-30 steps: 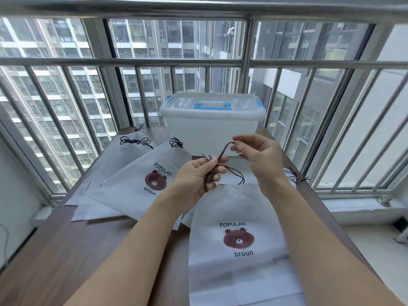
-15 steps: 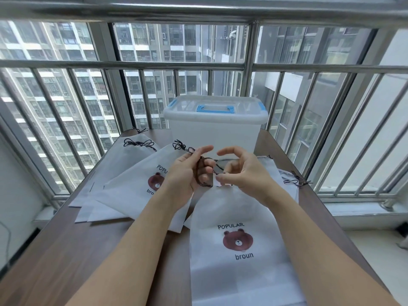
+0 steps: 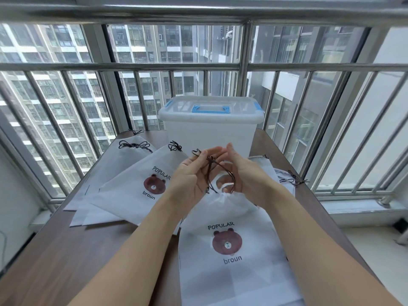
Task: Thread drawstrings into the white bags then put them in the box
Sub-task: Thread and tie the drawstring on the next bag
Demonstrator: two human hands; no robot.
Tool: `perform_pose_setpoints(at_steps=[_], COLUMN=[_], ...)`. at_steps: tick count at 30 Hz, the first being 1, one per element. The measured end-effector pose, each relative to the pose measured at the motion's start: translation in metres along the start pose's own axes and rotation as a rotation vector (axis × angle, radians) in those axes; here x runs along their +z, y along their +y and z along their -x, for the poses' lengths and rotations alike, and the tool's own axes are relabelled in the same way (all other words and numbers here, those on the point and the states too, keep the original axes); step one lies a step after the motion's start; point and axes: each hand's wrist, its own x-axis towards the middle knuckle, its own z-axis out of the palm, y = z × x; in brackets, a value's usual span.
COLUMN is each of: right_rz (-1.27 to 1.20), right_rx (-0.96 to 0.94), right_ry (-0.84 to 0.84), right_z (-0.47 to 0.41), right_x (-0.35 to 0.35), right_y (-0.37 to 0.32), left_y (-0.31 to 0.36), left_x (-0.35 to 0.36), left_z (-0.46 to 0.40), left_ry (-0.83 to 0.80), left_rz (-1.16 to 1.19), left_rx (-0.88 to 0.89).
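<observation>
Several white bags lie on the table [image 3: 66, 250]: a fanned pile at left [image 3: 123, 188] w/ dark cords already knotted at their necks, a few more at right [image 3: 284, 175] also showing cord ends, and one bear-print bag [image 3: 234, 250] right in front of the person, its neck bunched up under the hands. The box [image 3: 209, 131] stands at the far end of the table, lid on, blue handle up; nothing looks to be in it, so as far as can be judged no bag is packed yet and the lid has to come off first. Current step is the drawstring [image 3: 212, 171] of the front bag: it loops from the gathered neck up btwn the two hands. Left hand [image 3: 192, 173] is palm-up, fingers mostly straight, the cord draped over them w/ a knotted end sticking out past the fingertips; can't tell if the thumb pins it. Right hand [image 3: 245, 173] faces it, fingers extended upward, cord passing round the inner side; whether it pinches the cord is hidden. Vs half a sec ago: hands then were curled close together over the bag neck; now both have opened out, fingertips nearly meeting above the cord. Vs a sec ago the cord was held taut btwn two pinches; now it hangs slacker.
</observation>
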Motion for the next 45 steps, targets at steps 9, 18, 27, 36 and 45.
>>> perform_pose_setpoints(at_steps=[9,18,27,36,45], right_rz=[-0.692,-0.127,0.926,0.853,0.849], right_rx=[-0.111,-0.116,-0.118,-0.095,-0.305], right_ry=[0.242,0.498,0.138,0.082,0.193], right_z=[-0.015,-0.010,0.010,0.003,-0.010], right_x=[-0.021,-0.065,-0.044,-0.051,-0.042], right_y=[0.004,-0.002,-0.006,0.001,0.014], left_y=[0.004,0.031,0.022,0.016,0.007], left_x=[-0.008,-0.030,-0.033,-0.038,-0.028], left_z=[-0.007,-0.008,-0.002,0.000,-0.001], left_ry=[0.352,0.532,0.468,0.129,0.092], left_rz=[-0.107,-0.122,-1.132,-1.716,-1.323], left_rx=[0.105,0.121,0.405,0.329,0.338])
